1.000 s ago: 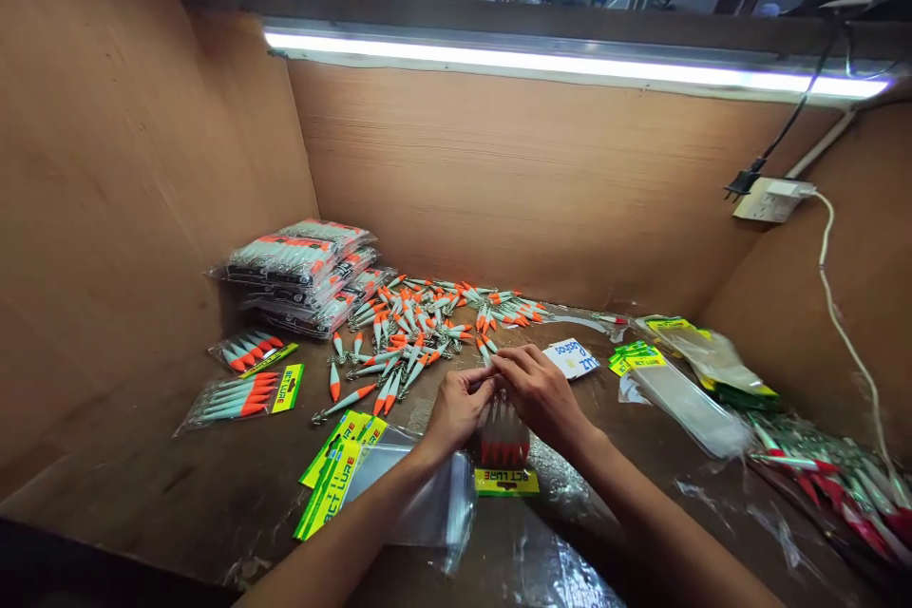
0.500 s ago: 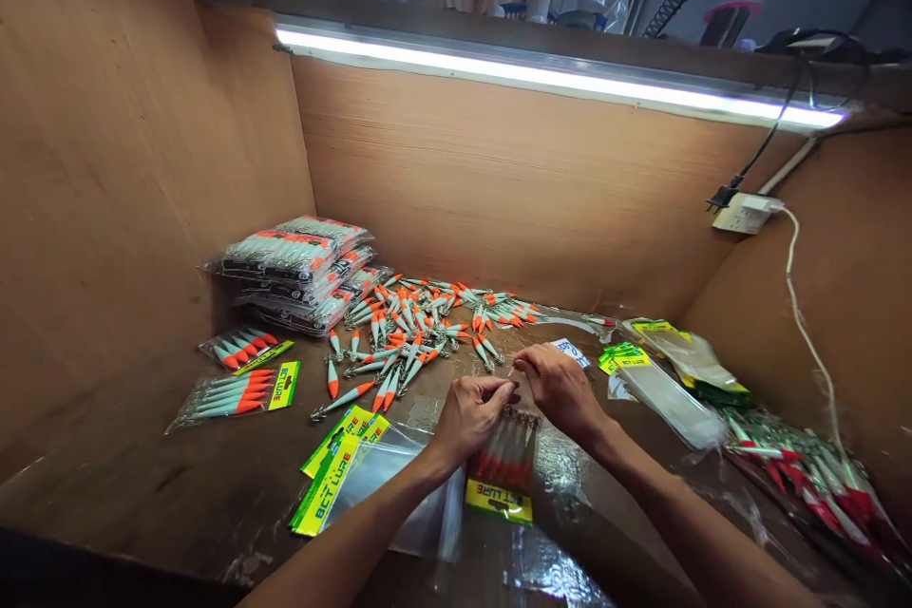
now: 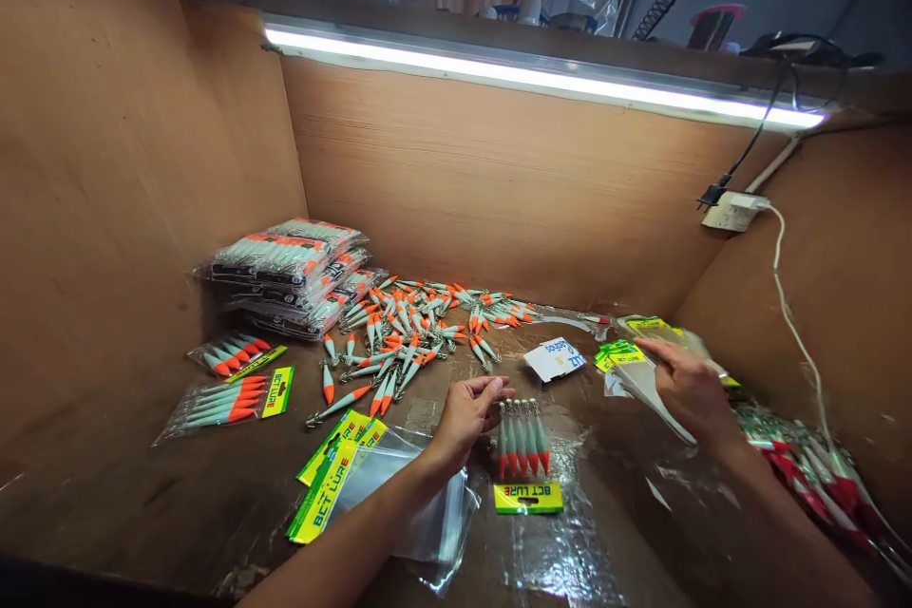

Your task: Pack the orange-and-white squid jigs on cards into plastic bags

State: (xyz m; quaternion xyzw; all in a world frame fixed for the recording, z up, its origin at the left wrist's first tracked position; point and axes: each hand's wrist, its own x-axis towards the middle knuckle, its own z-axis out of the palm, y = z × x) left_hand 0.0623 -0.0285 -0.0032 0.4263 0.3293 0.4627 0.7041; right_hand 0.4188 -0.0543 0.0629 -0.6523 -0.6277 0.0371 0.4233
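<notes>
A clear bag of squid jigs point(image 3: 525, 442), pale with orange tips, has its yellow BCT LURE header point(image 3: 528, 498) toward me. My left hand point(image 3: 466, 413) is closed in a pinch at the bag's far left corner, by the jigs' hooks. To the right, my right hand point(image 3: 690, 389) is empty, its fingers stretched out over a stack of clear bags point(image 3: 645, 380) with yellow-green headers. Left of the jig bag lie flat clear bags point(image 3: 406, 494) with the same headers, partly behind my left forearm. A white handwritten card point(image 3: 554, 361) lies between my hands.
Loose jigs point(image 3: 406, 323) spread across the back of the table. Filled packs point(image 3: 285, 275) are piled at the left wall, two smaller filled bags point(image 3: 220, 404) before them. Red-and-white lures point(image 3: 833, 484) lie at right. A socket with cords point(image 3: 733, 212) hangs on the right wall.
My right hand has left the jig bag and moved right to the stacked bags. My left hand stays at the bag, which has shifted slightly right. The white card shows more fully.
</notes>
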